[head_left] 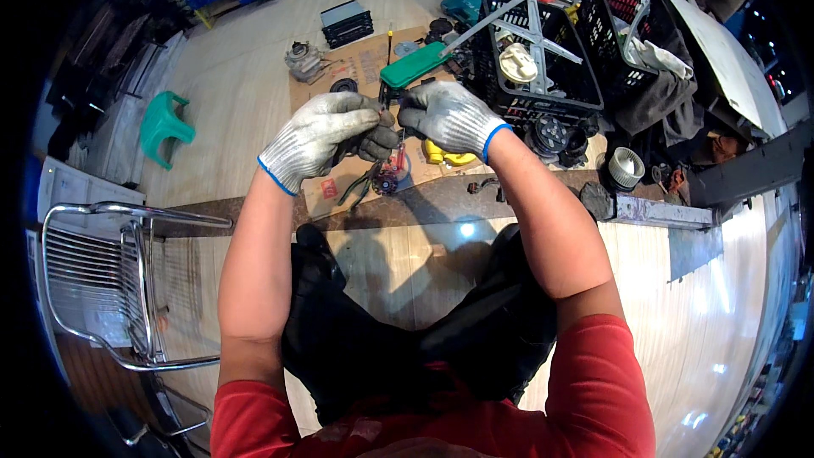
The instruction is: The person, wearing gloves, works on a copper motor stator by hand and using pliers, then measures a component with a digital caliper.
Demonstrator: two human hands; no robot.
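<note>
Left grip (332, 131) and right grip (448, 114) curl inward at upper center, anything held too indistinct to tell; just below, pliers (369, 175) and a reddish part (386, 182) lie loose on cardboard (317, 202), work seemingly unfinished.

Knit cloth gloves (312, 134), matt cardboard (360, 64), shiny metal chair (93, 276), plastic stool (163, 125)

Over the cardboard sheet (349, 68), my gloved left hand (326, 134) and gloved right hand (449, 114) cover whatever is between them, so I cannot tell it. Right of the sheet, a white round part (517, 64) hides some contents of the black basket (532, 107). Nearer me than the sheet, my red shirt (500, 426) is cut off.
</note>
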